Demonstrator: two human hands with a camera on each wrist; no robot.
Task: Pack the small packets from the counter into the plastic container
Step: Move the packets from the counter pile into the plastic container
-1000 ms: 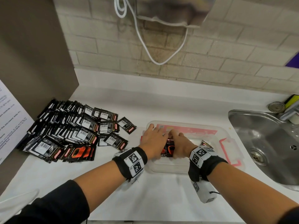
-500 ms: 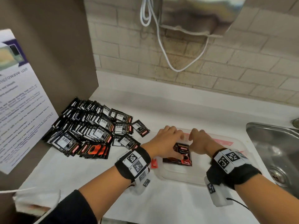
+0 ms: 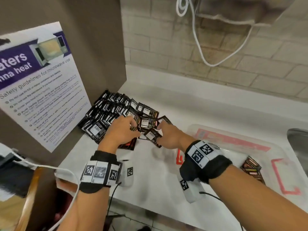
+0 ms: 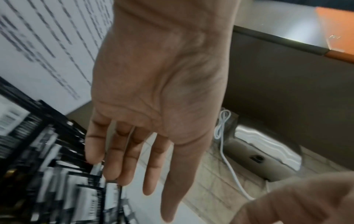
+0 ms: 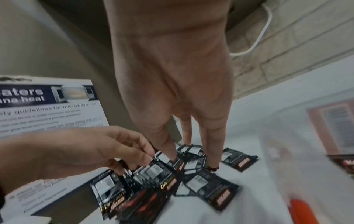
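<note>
the packets (image 3: pixel 115 117) lie in a big overlapping heap on the white tabletop (image 3: pixel 155 177), pushed up against the brown side panel at the left, with a few loose ones spilling off the near right edge of the heap. i have both hands down at that edge. my left hand (image 3: pixel 120 130) sits over the near corner of the heap; in the head and right wrist views its fingers (image 5: pixel 134 150) curl in and the thumb and forefinger pinch the corner of one packet, though the left wrist view is blurred and shows the fingers reaching almost straight down to the pile. my right hand (image 3: pixel 168 135) is just beside it, fingers pointing down and slightly apart, the tips pressing on the loose packets; i cannot tell from these views whether it has actually closed on any of them. the two hands are close together, nearly touching.

the plastic container (image 3: pixel 281 157) stands on the tabletop to my right, well apart from the heap, clear with pink-red markings on it. a few dark packets (image 3: pixel 251 169) already lie inside it near its front side.

a poster (image 3: pixel 38 85) with microwave safety text hangs on the brown panel. a white cable (image 3: pixel 196 39) loops down the brick wall behind. the rim of a metal sink (image 3: pixel 298 139) shows at the far right.
</note>
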